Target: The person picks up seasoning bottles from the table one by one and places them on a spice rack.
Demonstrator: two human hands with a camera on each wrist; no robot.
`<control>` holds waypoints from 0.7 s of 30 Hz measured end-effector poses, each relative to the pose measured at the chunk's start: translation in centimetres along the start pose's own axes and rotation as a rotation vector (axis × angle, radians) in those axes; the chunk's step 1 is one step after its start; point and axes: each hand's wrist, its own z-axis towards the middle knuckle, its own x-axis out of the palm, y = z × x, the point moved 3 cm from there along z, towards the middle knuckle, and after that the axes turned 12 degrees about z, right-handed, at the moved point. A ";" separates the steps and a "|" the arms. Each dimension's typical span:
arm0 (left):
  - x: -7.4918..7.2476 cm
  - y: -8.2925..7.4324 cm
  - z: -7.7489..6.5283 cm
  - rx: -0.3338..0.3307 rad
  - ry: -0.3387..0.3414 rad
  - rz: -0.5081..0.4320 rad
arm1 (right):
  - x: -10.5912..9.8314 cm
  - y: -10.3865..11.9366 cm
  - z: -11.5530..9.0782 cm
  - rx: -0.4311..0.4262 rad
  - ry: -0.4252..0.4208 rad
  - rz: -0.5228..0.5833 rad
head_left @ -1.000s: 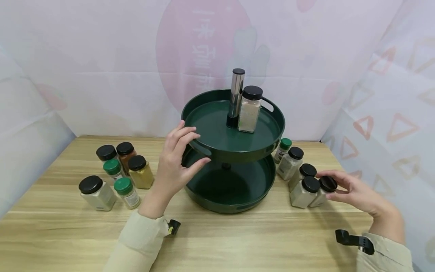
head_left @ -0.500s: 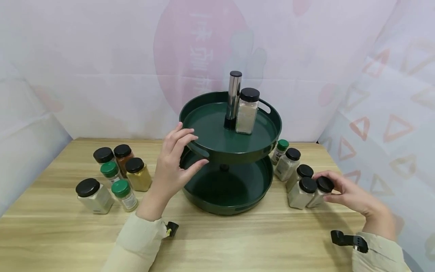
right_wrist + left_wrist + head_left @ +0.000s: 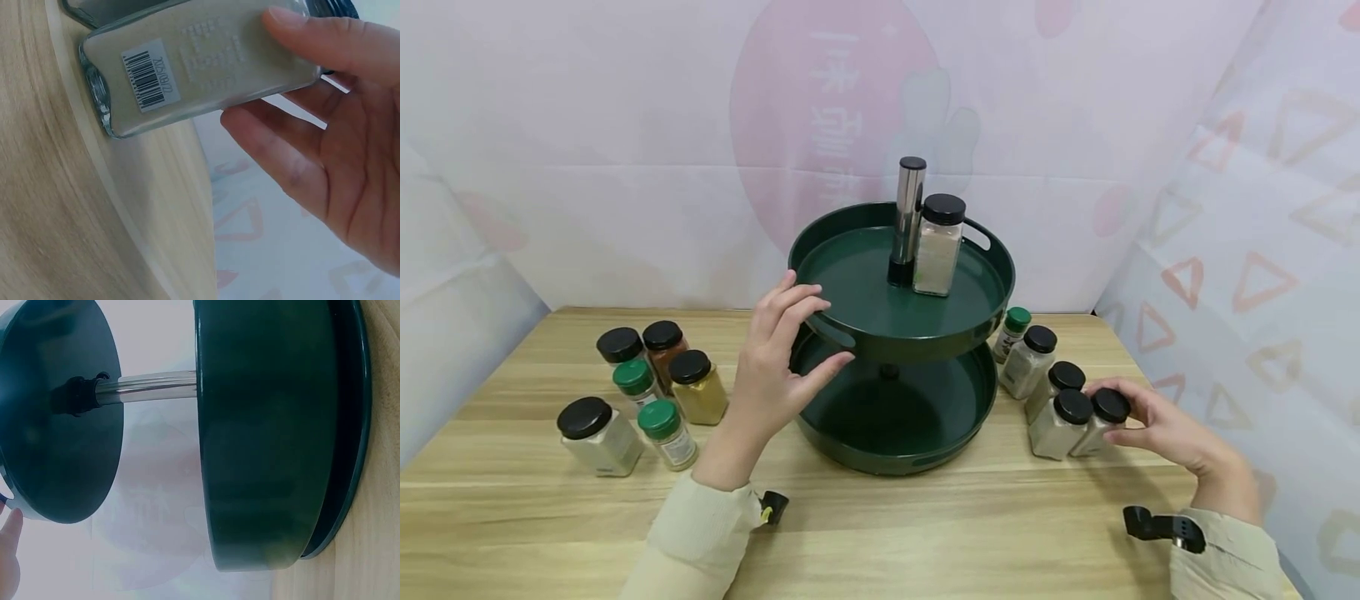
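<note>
At the right, my right hand holds a glass spice jar with a black lid. In the right wrist view the thumb presses the side of this spice jar, which contains pale powder and bears a barcode label. The other fingers are behind it. My left hand is at the near left rim of a dark green two-tier tray, fingers over the rim and thumb outside, by the handle cutout. On the upper tier, a black-lidded jar stands beside the metal post.
Close by the held jar stand two black-lidded jars, with another and a green-lidded bottle behind. Several spice jars are grouped on the left. The lower tier sits on the wooden table.
The head view has swung slightly to the right, so everything sits further left. My left hand stays at the tray rim, and my right hand stays on the same jar.
</note>
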 end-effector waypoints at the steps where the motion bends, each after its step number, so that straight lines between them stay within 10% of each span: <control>1: 0.0 0.0 0.0 0.002 -0.001 -0.001 | 0.0 0.0 -0.1 0.008 -0.005 -0.005; 21: 0.1 0.0 -0.1 0.008 -0.006 0.006 | -0.4 -1.0 -0.1 0.057 -0.161 -0.096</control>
